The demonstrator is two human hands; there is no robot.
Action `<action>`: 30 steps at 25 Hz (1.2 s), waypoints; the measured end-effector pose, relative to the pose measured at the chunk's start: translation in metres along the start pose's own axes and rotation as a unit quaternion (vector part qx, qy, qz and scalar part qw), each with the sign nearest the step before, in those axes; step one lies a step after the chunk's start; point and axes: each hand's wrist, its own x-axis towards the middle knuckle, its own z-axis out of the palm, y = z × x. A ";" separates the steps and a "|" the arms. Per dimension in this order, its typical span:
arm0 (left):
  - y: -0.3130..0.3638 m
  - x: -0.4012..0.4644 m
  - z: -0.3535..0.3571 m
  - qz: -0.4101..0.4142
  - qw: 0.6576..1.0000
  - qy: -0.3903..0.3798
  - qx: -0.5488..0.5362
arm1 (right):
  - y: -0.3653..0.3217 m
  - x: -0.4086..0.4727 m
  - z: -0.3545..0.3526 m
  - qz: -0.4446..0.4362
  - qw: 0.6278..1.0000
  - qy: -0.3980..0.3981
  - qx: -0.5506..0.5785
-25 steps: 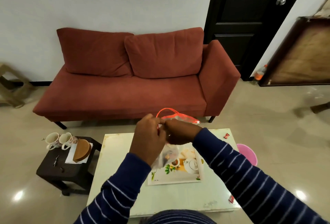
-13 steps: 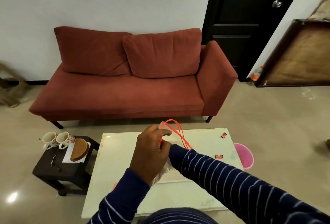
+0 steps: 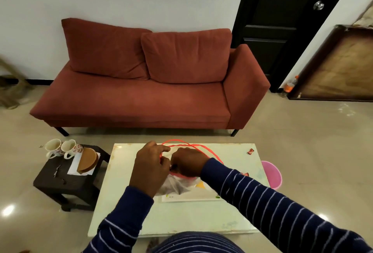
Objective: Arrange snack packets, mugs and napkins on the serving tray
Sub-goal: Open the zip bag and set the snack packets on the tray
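Both hands are bunched together over the middle of the table point(image 3: 141, 218) right now. My left hand point(image 3: 150, 169) has its fingers curled onto the mouth of a clear plastic bag point(image 3: 176, 186), index finger poking out a bit toward the sofa. My right hand point(image 3: 186, 165) is curled up tight right beside it, pinching the same bag opening, so the two hands are basically touching. The bag's orange handles point(image 3: 193, 147) loop out just past my right hand. What's inside the bag I can't tell (it's crumpled and see-through).

The bag sags down onto the serving tray point(image 3: 191, 197), a flat printed one lying on the table directly under my hands.

Off to the left of my left hand there's a small dark stool point(image 3: 60, 184) carrying two floral mugs point(image 3: 62, 148) side by side, with white napkins point(image 3: 74, 167) next to them and a brown half-round holder point(image 3: 87, 160) on top of the napkins.

A little red snack packet point(image 3: 250, 151) sits on the table well right of my right hand, another red snack packet point(image 3: 245, 174) peeking beside my right sleeve.
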 end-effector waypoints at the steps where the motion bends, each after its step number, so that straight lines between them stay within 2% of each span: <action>1: -0.005 0.001 0.000 -0.010 1.000 -0.002 0.009 | 0.002 -0.004 -0.007 -0.024 0.999 0.030 -0.019; 4: -0.015 0.006 0.000 -0.025 0.999 -0.001 0.034 | 0.013 -0.020 -0.032 -0.058 0.989 0.134 0.012; 8: -0.027 0.012 -0.001 -0.048 0.998 0.002 0.044 | 0.026 -0.041 -0.060 -0.050 0.943 0.274 0.182; 10: -0.034 0.013 -0.003 -0.062 0.997 0.001 0.056 | 0.036 -0.043 -0.072 -0.043 0.913 0.306 0.265; 12: -0.043 0.014 -0.005 -0.069 0.995 0.003 0.065 | 0.045 -0.040 -0.078 -0.027 0.901 0.313 0.301; 15: -0.063 0.015 -0.011 -0.089 0.994 0.016 0.062 | 0.060 -0.026 -0.073 0.000 0.911 0.271 0.311; 21: -0.103 0.013 -0.019 -0.145 0.986 0.021 0.080 | 0.093 0.028 -0.033 0.063 0.941 0.137 0.304; 30: -0.160 0.002 0.024 -0.148 0.983 0.011 0.113 | 0.153 0.173 0.102 0.111 0.966 -0.025 0.233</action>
